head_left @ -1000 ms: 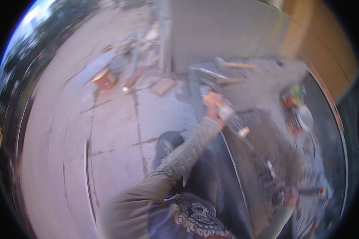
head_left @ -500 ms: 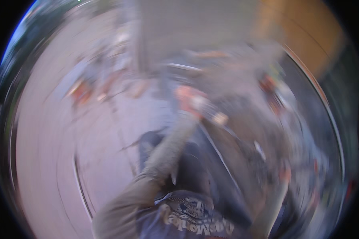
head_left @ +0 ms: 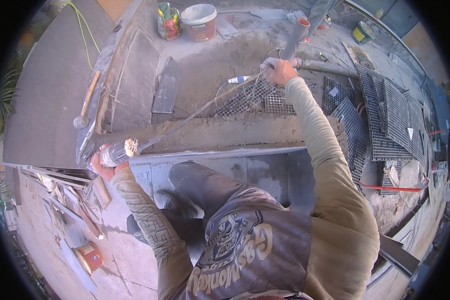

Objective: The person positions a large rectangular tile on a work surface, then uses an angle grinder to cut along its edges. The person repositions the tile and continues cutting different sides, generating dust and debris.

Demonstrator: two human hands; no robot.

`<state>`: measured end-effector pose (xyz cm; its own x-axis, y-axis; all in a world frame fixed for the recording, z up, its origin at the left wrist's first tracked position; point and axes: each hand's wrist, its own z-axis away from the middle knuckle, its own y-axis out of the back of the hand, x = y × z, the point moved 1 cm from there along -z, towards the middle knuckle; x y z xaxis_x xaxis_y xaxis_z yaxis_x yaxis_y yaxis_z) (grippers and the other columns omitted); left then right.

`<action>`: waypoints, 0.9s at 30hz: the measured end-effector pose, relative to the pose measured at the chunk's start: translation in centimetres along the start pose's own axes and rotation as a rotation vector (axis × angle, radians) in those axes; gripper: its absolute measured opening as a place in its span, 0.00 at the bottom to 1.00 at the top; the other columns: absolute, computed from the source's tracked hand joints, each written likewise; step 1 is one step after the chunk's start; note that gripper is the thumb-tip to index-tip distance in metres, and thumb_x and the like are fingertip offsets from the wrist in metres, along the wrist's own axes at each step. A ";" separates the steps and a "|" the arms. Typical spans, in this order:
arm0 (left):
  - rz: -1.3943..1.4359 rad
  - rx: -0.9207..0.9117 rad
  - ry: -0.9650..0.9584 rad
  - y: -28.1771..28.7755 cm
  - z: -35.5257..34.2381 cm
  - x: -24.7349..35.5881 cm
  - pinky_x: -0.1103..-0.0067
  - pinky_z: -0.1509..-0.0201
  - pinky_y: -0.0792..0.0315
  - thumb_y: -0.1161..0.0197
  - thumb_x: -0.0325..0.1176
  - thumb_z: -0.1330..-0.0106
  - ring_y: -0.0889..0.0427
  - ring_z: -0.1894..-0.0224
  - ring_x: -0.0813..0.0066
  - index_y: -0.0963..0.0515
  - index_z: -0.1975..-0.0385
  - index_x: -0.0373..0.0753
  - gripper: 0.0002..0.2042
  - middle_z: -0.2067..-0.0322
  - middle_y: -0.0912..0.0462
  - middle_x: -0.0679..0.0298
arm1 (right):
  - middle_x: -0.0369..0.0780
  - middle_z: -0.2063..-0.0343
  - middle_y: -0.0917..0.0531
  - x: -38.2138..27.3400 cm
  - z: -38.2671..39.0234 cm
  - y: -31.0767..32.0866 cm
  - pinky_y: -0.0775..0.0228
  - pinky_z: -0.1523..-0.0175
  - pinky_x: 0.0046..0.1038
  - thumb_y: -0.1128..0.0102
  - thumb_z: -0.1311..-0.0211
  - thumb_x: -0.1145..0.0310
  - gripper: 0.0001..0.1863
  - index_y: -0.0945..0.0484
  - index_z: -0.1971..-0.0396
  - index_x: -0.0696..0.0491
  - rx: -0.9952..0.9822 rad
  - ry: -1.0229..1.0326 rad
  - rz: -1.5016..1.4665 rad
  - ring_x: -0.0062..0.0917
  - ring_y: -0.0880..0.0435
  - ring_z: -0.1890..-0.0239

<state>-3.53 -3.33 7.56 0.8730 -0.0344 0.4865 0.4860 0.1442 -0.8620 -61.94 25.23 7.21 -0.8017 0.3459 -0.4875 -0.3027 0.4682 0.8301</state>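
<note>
My left hand (head_left: 104,165) is closed around a grey-white roll (head_left: 116,154) with a frayed cream end, at the left end of a low mortar-covered wall (head_left: 225,131). From the roll, a thin, greyish strand (head_left: 185,121) runs up and right across the wall; whether it is cord or twisted film I cannot tell. Its other end is in my right hand (head_left: 280,71), whose fingers are pinched together on it. Just beyond that hand rises a grey pipe (head_left: 295,39) with an orange inner rim. A white-and-blue tube-shaped item (head_left: 238,79) lies behind the strand.
Black grid mats (head_left: 392,112) pile up at the right, by a red bar (head_left: 391,188). A mallet (head_left: 87,100) rests at the left. A white-rimmed bucket (head_left: 200,25) and a colourful bag (head_left: 169,22) stand at the back. Another person's leg (head_left: 321,12) shows at the top. Scrap strips (head_left: 80,200) lie lower left.
The earlier frame is heavily blurred. My view has turned, and my hands are now far apart: the left with the roll at the left, the right up near the pipe, with the strand stretched between them.
</note>
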 end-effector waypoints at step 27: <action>0.125 -0.025 0.105 0.0 -0.8 1.2 0.54 0.44 0.22 0.32 0.33 0.44 0.17 0.56 0.60 0.25 0.57 0.39 0.16 0.61 0.19 0.56 | 0.46 0.62 0.10 -6.2 -10.3 3.7 0.22 0.49 0.37 0.33 0.36 0.54 0.16 0.12 0.52 0.42 0.257 0.044 -0.021 0.42 0.11 0.56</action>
<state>-2.45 -4.20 8.00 0.9257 -0.1206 0.3584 0.3726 0.1294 -0.9189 -63.37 16.43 16.13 -0.8202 0.3007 -0.4867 -0.1829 0.6683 0.7210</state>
